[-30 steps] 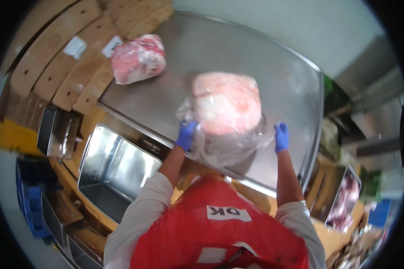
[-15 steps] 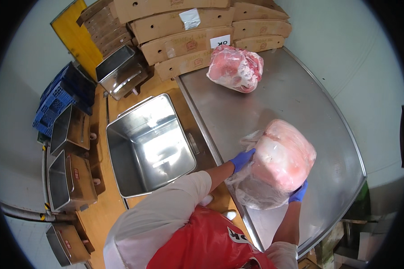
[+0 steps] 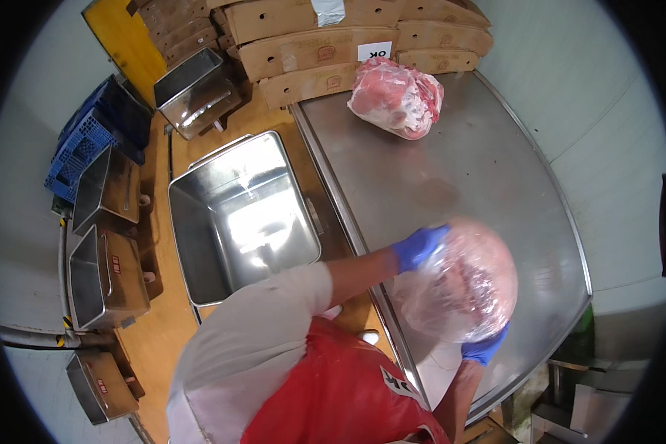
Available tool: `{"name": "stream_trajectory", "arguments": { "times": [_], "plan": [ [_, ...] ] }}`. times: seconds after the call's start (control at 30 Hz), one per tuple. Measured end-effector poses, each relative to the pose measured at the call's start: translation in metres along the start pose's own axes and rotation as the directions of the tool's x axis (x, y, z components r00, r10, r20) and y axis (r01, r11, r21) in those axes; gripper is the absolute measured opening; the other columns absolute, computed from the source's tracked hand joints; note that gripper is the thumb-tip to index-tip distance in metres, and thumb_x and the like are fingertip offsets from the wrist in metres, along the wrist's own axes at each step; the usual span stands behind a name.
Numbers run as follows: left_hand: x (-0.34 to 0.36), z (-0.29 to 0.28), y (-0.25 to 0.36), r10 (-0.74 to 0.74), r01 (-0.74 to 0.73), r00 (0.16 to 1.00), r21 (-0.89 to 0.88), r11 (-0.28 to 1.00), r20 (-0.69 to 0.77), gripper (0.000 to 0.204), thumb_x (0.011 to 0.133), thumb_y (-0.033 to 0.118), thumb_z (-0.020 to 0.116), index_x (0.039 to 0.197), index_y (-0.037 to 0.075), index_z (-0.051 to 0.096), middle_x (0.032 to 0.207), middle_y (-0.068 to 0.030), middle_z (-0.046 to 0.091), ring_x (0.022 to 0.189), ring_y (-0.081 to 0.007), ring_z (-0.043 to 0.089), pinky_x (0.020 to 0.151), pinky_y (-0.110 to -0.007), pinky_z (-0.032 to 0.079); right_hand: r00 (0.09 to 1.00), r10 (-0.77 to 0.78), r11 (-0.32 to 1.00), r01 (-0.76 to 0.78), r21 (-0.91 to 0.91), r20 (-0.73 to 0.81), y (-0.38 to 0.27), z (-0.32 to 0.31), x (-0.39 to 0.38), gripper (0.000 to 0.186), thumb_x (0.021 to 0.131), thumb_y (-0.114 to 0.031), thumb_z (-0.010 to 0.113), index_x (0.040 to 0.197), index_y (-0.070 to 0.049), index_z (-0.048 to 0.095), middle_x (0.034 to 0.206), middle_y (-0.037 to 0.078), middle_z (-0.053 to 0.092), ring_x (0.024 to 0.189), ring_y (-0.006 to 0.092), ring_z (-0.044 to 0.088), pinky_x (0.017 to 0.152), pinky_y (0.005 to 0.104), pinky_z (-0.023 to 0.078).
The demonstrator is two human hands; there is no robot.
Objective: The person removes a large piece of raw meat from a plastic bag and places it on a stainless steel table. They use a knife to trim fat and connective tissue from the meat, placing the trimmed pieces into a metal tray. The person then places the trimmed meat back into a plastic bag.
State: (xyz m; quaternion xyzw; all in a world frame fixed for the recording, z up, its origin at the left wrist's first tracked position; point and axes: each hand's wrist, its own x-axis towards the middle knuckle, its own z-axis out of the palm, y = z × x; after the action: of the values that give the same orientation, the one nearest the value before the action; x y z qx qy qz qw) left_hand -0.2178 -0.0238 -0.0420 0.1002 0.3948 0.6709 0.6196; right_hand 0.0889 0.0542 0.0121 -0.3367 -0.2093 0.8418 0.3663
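Observation:
A large pink cut of meat (image 3: 488, 274), covered by clear plastic wrap (image 3: 425, 305), is between my two hands over the near part of the steel table (image 3: 525, 177). My left hand (image 3: 420, 248), in a blue glove, grips the wrapped meat at its upper left, its fingertips partly lost in the film. At the lower right edge my right hand (image 3: 487, 346), also blue-gloved, supports it from beneath, with some fingers hidden under the meat. Farther back on the table lies a second, bare cut of meat (image 3: 396, 100), touched by neither hand.
A deep, empty steel bin (image 3: 200, 248) stands left of the table. Cardboard boxes (image 3: 303, 85) are stacked at the back. Smaller steel carts (image 3: 107, 285) and blue plastic crates (image 3: 89, 144) line the left wall. The table has a raised metal rim (image 3: 562, 196).
Both hands have tilted and turned the wrapped meat, so the film now lies over its upward side. My left hand has moved up and right; my right hand has shifted slightly lower.

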Motion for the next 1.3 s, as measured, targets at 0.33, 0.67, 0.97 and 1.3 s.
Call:
{"name": "stream_trajectory", "arguments": {
  "times": [0.33,0.67,0.97,1.3],
  "plan": [
    [0.013,0.075,0.039,0.176,-0.167,0.983,0.149,0.975,-0.056,0.033,0.098,0.030,0.069,0.113,0.001,0.068,0.094,-0.0080,0.069,0.084,-0.0173,0.067,0.072,-0.034,0.056,0.997,-0.037,0.999,0.038,0.010,-0.067,-0.012,-0.032,0.010,0.055,0.104,-0.044,0.055,0.146,-0.009,0.054,0.145,0.012,0.059,0.130,0.0305,0.056,0.113,0.0468,0.044],
    [-0.012,0.080,-0.009,0.203,-0.200,0.979,0.330,0.922,0.028,0.010,0.092,0.016,0.072,0.097,0.008,0.068,0.083,-0.0024,0.064,0.074,-0.0115,0.062,0.062,-0.028,0.052,0.986,0.117,0.990,-0.125,-0.062,-0.121,-0.005,-0.020,-0.024,0.040,0.104,-0.022,0.048,0.133,0.002,0.061,0.125,0.019,0.069,0.109,0.0312,0.068,0.095,0.0435,0.056],
    [0.093,0.185,0.041,0.240,-0.247,0.969,0.177,0.953,0.058,0.025,0.089,0.026,0.076,0.091,0.004,0.063,0.075,-0.0032,0.061,0.060,-0.0164,0.059,0.055,-0.036,0.053,0.982,-0.169,0.985,0.170,-0.003,0.080,-0.115,-0.072,0.074,0.029,0.102,-0.014,0.050,0.120,0.000,0.066,0.114,0.014,0.071,0.102,0.0252,0.068,0.094,0.0421,0.056],
    [-0.070,-0.011,0.037,-0.003,-0.059,0.990,0.429,0.901,0.142,0.038,0.094,0.017,0.068,0.127,0.000,0.064,0.111,-0.0083,0.071,0.095,-0.0202,0.071,0.080,-0.034,0.058,0.897,-0.431,0.580,0.186,-0.793,-0.104,0.012,-0.081,-0.064,0.009,0.089,-0.004,0.070,0.094,-0.006,0.063,0.085,-0.001,0.060,0.075,0.0088,0.053,0.067,0.0263,0.046]
  ]
}}
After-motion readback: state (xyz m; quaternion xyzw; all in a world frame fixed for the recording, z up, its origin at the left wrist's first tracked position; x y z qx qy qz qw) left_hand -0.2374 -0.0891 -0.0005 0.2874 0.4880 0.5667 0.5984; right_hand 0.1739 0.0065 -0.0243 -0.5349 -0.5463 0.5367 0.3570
